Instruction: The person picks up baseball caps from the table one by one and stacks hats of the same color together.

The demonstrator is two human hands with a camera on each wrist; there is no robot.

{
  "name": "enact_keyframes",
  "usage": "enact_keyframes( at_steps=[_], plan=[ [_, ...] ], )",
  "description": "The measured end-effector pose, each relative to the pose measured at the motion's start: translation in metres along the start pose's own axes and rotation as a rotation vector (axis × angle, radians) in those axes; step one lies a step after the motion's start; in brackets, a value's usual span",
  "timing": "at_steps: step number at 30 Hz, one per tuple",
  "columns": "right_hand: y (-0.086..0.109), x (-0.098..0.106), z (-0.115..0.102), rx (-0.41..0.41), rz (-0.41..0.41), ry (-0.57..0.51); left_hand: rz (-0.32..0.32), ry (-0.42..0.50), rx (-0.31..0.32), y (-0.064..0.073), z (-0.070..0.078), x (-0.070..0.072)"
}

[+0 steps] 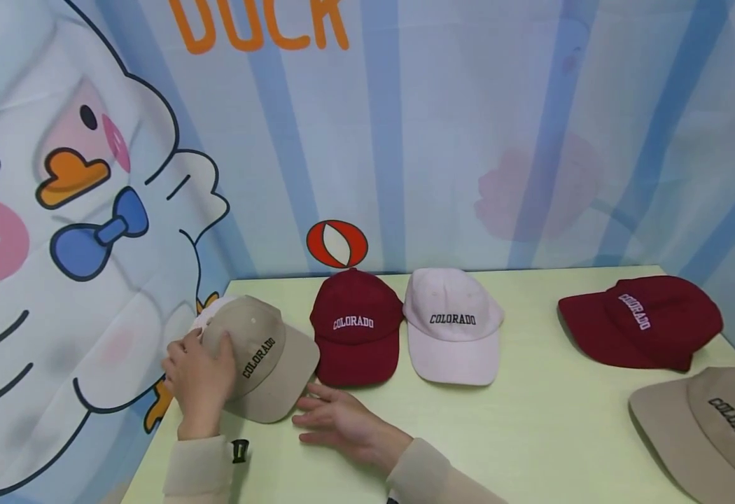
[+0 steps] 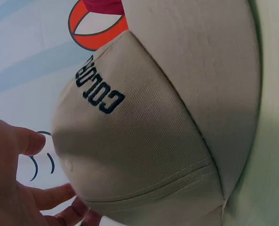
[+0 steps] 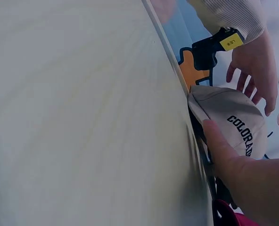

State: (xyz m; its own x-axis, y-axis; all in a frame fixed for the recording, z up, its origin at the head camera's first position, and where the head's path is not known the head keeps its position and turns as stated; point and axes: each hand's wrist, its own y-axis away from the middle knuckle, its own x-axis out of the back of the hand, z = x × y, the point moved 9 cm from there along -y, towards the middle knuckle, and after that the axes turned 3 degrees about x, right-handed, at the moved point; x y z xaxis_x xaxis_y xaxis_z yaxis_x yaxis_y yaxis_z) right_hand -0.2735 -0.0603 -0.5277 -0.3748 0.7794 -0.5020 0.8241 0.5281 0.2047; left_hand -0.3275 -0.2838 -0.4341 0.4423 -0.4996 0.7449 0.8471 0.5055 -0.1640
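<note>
A beige cap [image 1: 250, 357] lettered COLORADO sits at the table's left end, its brim pointing to the lower right. My left hand [image 1: 200, 371] is at the back of its crown, thumb over the near side in the head view. In the left wrist view the thumb [image 2: 31, 142] shows a gap to the cap, while the other fingertips reach behind the crown. A white edge [image 1: 211, 311] shows behind the beige cap, mostly hidden. My right hand [image 1: 348, 423], fingers spread and holding nothing, is close to the brim; whether it touches, I cannot tell.
Right of the beige cap stand a dark red cap [image 1: 355, 336] and a pale pink cap [image 1: 452, 329], side by side. Another dark red cap [image 1: 645, 322] and a second beige cap [image 1: 708, 427] lie at the table's right. A printed cloth [image 1: 443, 140] hangs behind the table [image 1: 531, 427].
</note>
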Motion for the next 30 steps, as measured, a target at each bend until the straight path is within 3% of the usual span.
enact_keyframes(
  at_steps=[7,11,15,22,30],
  plan=[
    [0.0,0.0,0.003,-0.004,0.004,-0.021,-0.008,0.019,0.031,-0.007,-0.007,0.004],
    [0.0,0.002,0.002,0.001,-0.001,-0.021,0.01,0.059,0.023,-0.006,-0.003,0.01],
    [0.003,0.004,-0.001,0.004,-0.01,-0.019,0.044,0.158,-0.032,-0.004,0.01,0.018],
    [0.007,0.008,-0.011,0.035,-0.026,-0.004,0.035,0.284,-0.103,0.004,0.035,0.024],
    [0.016,0.014,-0.025,0.066,-0.029,0.071,0.146,0.391,-0.237,0.019,0.066,0.042]
  ],
)
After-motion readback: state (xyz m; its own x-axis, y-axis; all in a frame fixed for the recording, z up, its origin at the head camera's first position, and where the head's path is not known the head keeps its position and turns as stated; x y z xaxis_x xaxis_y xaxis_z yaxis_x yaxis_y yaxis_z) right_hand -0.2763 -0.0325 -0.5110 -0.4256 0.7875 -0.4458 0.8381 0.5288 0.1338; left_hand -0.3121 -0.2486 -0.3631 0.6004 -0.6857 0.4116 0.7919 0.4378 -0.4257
